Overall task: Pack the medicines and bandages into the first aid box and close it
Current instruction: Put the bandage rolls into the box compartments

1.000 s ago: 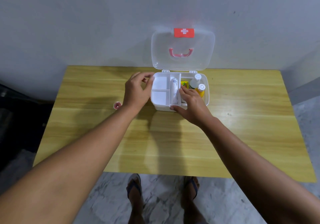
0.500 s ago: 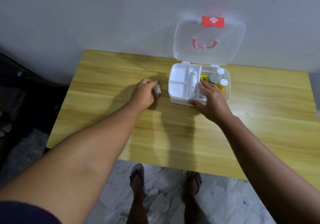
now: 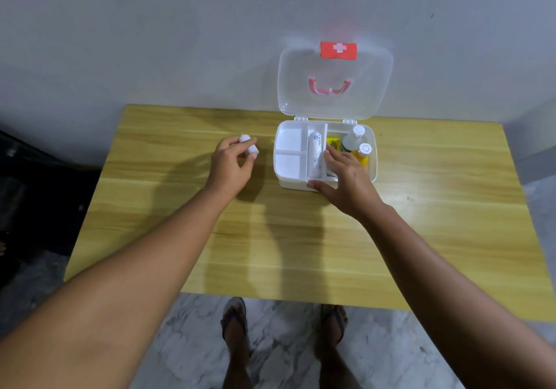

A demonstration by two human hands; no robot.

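The white first aid box [image 3: 282, 182] stands open at the back of the table, its clear lid [image 3: 335, 87] upright against the wall. A white divided tray [image 3: 288, 160] sits in its left half with a wrapped bandage roll [image 3: 315, 154] in the long slot. Two bottles [image 3: 356, 145] and a yellow pack [image 3: 333, 142] lie in the right half. My right hand [image 3: 346, 178] rests on the box's front edge, fingers spread on the tray. My left hand [image 3: 231, 163] holds a small white roll [image 3: 249, 145] above the table, left of the box.
The yellow wooden table [image 3: 301, 238] stands against a grey wall. A dark object [image 3: 36, 178] stands on the floor at the left. My feet in sandals [image 3: 237, 328] are on the marble floor below the table's front edge.
My left hand left the box, picked up the small white roll from the table at the left and has lifted it. My right hand stayed on the box. The camera view shifted.
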